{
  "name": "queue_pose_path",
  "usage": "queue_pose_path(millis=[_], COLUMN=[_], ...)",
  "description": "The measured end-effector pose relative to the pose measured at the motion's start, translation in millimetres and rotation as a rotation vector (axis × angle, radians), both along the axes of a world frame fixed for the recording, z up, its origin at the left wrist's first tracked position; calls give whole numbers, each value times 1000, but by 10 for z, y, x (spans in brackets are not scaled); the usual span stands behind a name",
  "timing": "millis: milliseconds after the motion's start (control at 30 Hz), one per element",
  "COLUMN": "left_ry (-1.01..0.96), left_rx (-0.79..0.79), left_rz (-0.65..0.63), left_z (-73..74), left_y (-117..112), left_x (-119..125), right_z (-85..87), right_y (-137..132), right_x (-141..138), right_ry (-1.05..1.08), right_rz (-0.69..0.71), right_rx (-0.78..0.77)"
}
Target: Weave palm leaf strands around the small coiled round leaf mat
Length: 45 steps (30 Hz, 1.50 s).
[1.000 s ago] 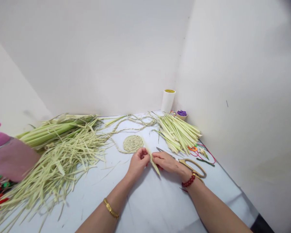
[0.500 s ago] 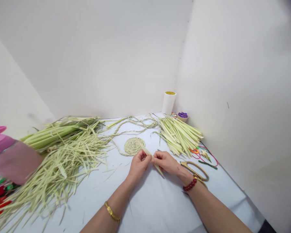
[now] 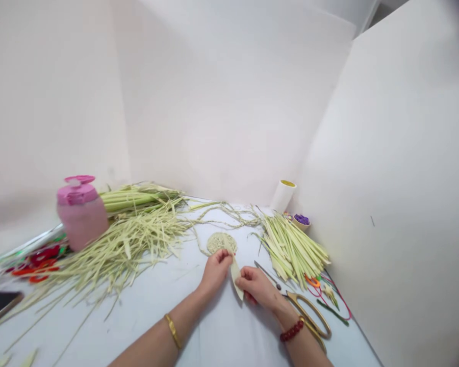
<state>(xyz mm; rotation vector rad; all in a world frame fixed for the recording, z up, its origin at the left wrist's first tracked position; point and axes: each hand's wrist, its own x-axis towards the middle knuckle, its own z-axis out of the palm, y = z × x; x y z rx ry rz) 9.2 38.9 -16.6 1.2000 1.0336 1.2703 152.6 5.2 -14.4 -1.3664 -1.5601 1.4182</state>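
Observation:
A pale green husk strip (image 3: pixel 235 275) hangs between my two hands. My left hand (image 3: pixel 216 270) pinches it at its upper end, and my right hand (image 3: pixel 255 284) grips its edge lower down, near the tapered tip. Just beyond my left fingers lies a flat coiled round (image 3: pixel 221 241) of braided fibre, partly covered by that hand. A long braid (image 3: pixel 237 218) trails from it across the back of the table. Gold-handled scissors (image 3: pixel 305 310) rest beside my right hand, partly behind the wrist.
Loose shredded strips (image 3: pixel 137 239) spread over the left side, by a pink lidded jar (image 3: pixel 82 216). On the right lie a bundle of green strips (image 3: pixel 290 244), a bowl of purple pieces (image 3: pixel 301 222) and a white roll (image 3: pixel 283 196). A phone (image 3: pixel 0 308) sits at far left.
My right hand has slid down the strip, away from my left, so more of it shows between them. The view has tilted up and shifted left, bringing in the phone.

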Motion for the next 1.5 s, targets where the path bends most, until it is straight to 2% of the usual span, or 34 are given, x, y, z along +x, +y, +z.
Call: queue_pose_path(millis=[167,367,433,500,633,767,900,1100,1300,1500], left_ry=[-30,-103,-141,-155,52,136,161,149,366,300], left_rx=[-21,-95,-114,-120,-39,1,9,-9,121,68], left_rz=[103,123,64,-18,-59,-88,-64,-57,-101,-184], left_z=[-4,-13,10,35,57,40,22,22,-5,-31], left_y=[-59,-137,-180,-241,-368,-413,-395,-359,-243,-178], left_x=[-105,-179,-203,-223,-235,-224,-224,-213,-188,-242], right_z=[11,92,133,149,68,-39,-53,-60,-25,-10], right_y=[-74,-145,-121,-70,47,68,44,66,43,29], right_x=[-57,-193,-244,-272,-262,-237,-222,-204,-195,-213], right_ry=[23,110,148,185,213,224,236,144,-27,-33], right_rz=[77,196,147,39,-134,-107,-73,-153,-223,-230], right_rx=[-11,-3,44,85,97,77,83,170,252,269])
